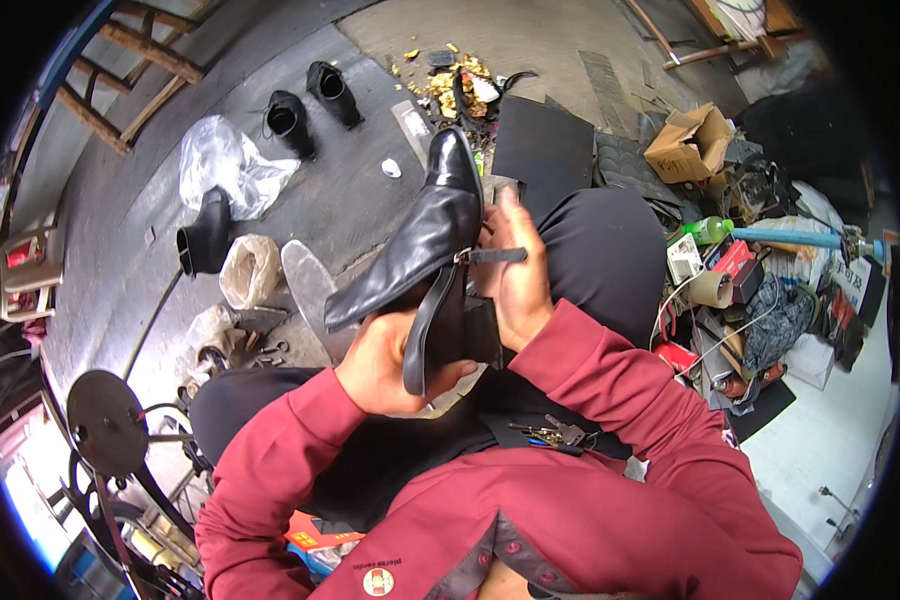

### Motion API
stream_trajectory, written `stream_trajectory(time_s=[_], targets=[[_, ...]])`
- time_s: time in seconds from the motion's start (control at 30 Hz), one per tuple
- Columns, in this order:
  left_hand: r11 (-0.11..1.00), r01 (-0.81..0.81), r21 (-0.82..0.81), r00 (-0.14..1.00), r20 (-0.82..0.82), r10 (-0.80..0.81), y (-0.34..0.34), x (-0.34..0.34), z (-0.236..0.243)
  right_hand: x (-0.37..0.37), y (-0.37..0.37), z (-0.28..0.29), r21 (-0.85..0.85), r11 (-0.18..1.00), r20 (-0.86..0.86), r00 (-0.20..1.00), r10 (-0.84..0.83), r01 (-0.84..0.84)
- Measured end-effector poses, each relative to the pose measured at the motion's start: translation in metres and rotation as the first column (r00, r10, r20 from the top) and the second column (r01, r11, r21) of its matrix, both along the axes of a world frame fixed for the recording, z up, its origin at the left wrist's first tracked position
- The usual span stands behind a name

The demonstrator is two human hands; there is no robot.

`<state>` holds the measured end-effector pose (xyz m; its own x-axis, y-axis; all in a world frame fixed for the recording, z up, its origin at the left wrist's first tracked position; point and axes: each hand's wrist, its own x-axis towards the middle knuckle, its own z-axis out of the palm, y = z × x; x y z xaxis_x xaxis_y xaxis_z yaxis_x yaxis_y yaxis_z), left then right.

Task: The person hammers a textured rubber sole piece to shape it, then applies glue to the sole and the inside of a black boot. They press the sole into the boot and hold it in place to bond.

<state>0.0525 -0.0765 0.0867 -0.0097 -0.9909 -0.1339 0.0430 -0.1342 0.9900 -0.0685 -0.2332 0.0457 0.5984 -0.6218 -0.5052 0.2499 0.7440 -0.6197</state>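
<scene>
A black leather ankle boot (425, 230) is held up over my lap, its shiny toe pointing away from me. A strap with a small metal buckle (463, 257) sticks out to the right, and a side flap of the shaft hangs loose towards me. My left hand (378, 368) is closed around the boot's near end from below, with the thumb under the shaft. My right hand (522, 272) grips the sole side along the right; some of its fingers are hidden behind the boot. A bunch of keys (555, 433) lies on my lap.
Several dark boots (288, 122) stand on the floor at the far left, near a clear plastic bag (225, 165). A machine with a round black wheel (106, 423) is at the near left. To the right are piled clutter, a cardboard box (690, 143) and a green bottle (708, 230).
</scene>
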Motion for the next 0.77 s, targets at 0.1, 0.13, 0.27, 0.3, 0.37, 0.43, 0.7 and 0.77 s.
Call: stream_trajectory(time_s=[0.1, 0.13, 0.27, 0.3, 0.37, 0.43, 0.7, 0.77], targets=[[1.000, -0.013, 0.019, 0.999, 0.036, 0.012, -0.002, 0.005, 0.006, 0.001, -0.002, 0.012, 0.083, 0.996, -0.030, 0.999, 0.026, -0.023], [1.000, -0.013, 0.010, 0.999, 0.042, 0.012, -0.003, 0.007, 0.007, 0.002, -0.001, 0.013, 0.081, 0.996, -0.061, 0.998, 0.031, -0.026], [0.992, -0.082, 0.093, 0.996, 0.028, 0.080, -0.005, 0.009, 0.010, 0.004, -0.002, 0.013, 0.042, 0.996, -0.080, 0.993, 0.082, -0.079], [0.987, -0.135, 0.090, 0.990, -0.036, 0.139, -0.005, 0.008, 0.010, 0.004, -0.002, 0.013, 0.024, 0.995, -0.087, 0.991, 0.099, -0.098], [0.975, -0.219, 0.039, 0.968, -0.117, 0.223, -0.007, 0.008, 0.011, 0.002, -0.001, 0.015, -0.034, 0.986, -0.122, 0.980, 0.159, -0.165], [0.960, -0.279, 0.037, 0.942, -0.186, 0.281, -0.008, 0.009, 0.012, 0.004, 0.001, 0.015, -0.076, 0.981, -0.155, 0.974, 0.165, -0.179], [0.973, -0.202, 0.116, 0.904, -0.360, 0.230, -0.003, 0.016, 0.012, -0.008, -0.014, -0.005, -0.067, 0.986, -0.133, 0.981, 0.142, -0.152], [0.974, -0.152, -0.167, 0.982, -0.137, 0.130, 0.001, 0.020, 0.014, -0.017, -0.026, -0.015, -0.008, 0.986, -0.069, 0.984, 0.166, -0.167]])
